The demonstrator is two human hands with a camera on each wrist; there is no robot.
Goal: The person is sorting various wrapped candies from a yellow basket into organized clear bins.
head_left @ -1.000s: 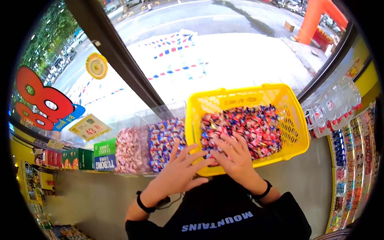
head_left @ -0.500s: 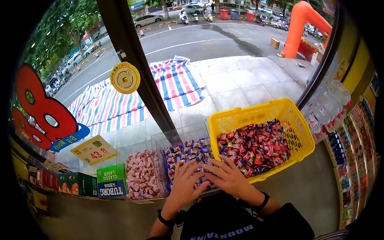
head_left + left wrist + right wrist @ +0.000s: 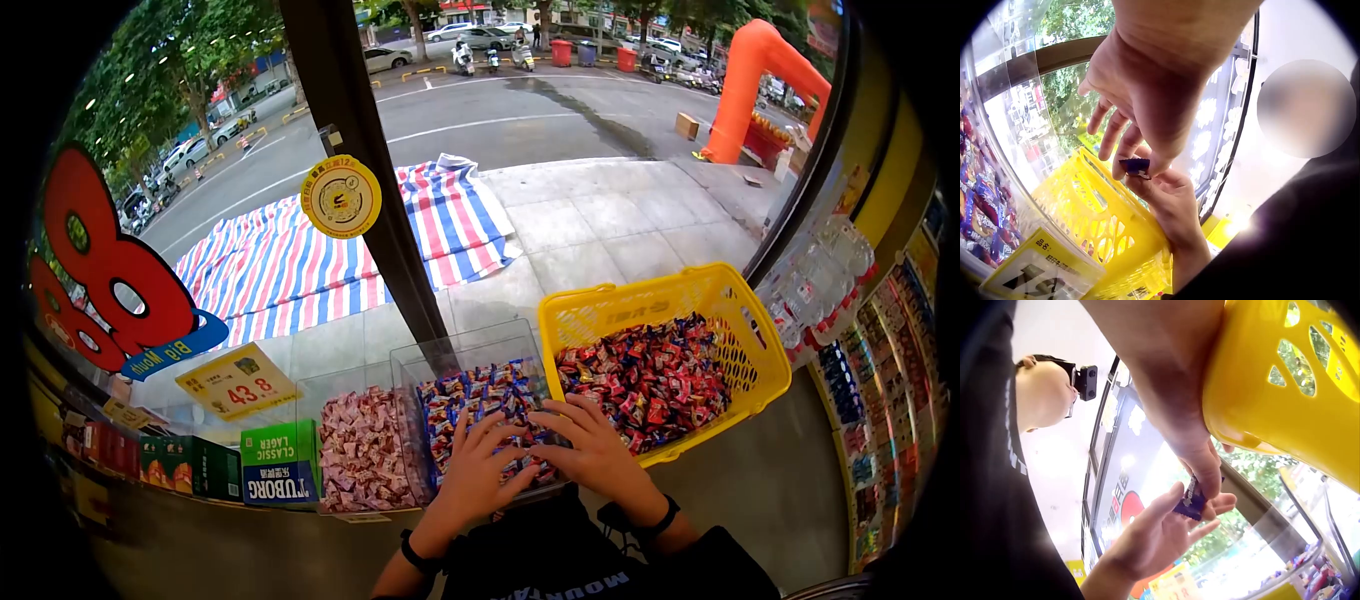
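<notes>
Both hands meet in front of the body, over the near edge of a clear bin (image 3: pixel 470 345) of blue-wrapped candies (image 3: pixel 490 385). Between their fingertips is one small dark blue wrapped candy (image 3: pixel 1135 167), also plain in the right wrist view. My left hand (image 3: pixel 482 478) pinches it at thumb and index finger, its other fingers loosely spread. My right hand (image 3: pixel 598 452) pinches the same candy (image 3: pixel 1191 503) from the other side. In the head view the fingers hide the candy. A yellow basket (image 3: pixel 650 300) of red and blue wrapped candies (image 3: pixel 650 380) stands right of the bin.
Left of the bin are pink-wrapped candies (image 3: pixel 365 450), a Tuborg box (image 3: pixel 280 465) and a price card (image 3: pixel 238 382). Behind stands a window with a dark frame post (image 3: pixel 365 180). Water bottles (image 3: pixel 820 270) and stocked shelves (image 3: pixel 890 370) line the right side.
Both hands have moved left from the basket's near edge to the front of the blue candy bin and drawn together. The head view has tilted up, showing more street.
</notes>
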